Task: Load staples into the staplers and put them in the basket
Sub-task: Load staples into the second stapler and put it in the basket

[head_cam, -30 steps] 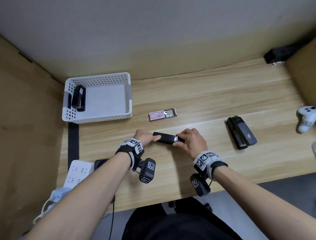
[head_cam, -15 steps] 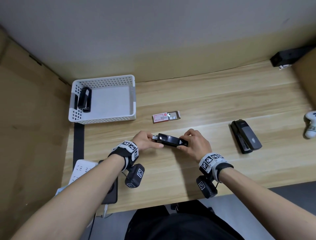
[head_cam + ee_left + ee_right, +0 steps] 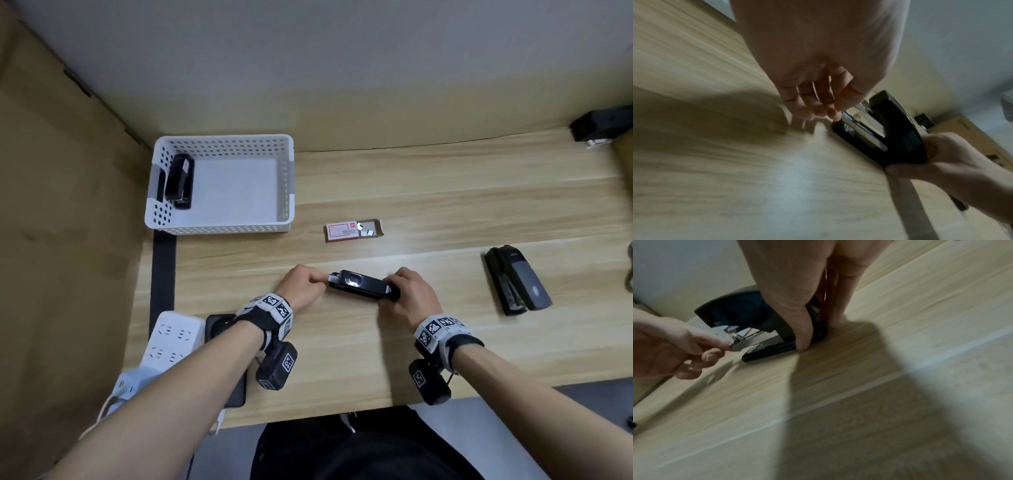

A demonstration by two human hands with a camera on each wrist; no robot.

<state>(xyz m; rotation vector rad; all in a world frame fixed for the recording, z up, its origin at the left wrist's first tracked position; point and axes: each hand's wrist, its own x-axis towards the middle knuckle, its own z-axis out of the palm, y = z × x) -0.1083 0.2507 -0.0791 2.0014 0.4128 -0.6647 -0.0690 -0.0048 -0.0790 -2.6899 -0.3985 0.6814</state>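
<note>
A black stapler point(image 3: 363, 285) lies on the wooden desk between both hands. My right hand point(image 3: 409, 296) grips its rear end point(image 3: 813, 327), thumb on the near side and fingers on the far side. My left hand point(image 3: 305, 286) pinches the metal staple tray point(image 3: 736, 344) that sticks out of the stapler's front point(image 3: 857, 113). An open red-and-white staple box point(image 3: 352, 230) with loose staple strips lies further back. The white basket point(image 3: 287, 192) at the back left holds one black stapler point(image 3: 180, 180). Another black and grey stapler point(image 3: 517, 279) lies to the right.
A white power strip point(image 3: 168, 342) and a black device point(image 3: 219, 325) sit at the desk's left front edge. A black object point(image 3: 599, 125) stands at the far right corner. Cardboard walls close in the left and right sides.
The left hand has drawn the metal tray a little out of the stapler's front end. The right hand keeps its grip on the rear. The head view has shifted slightly.
</note>
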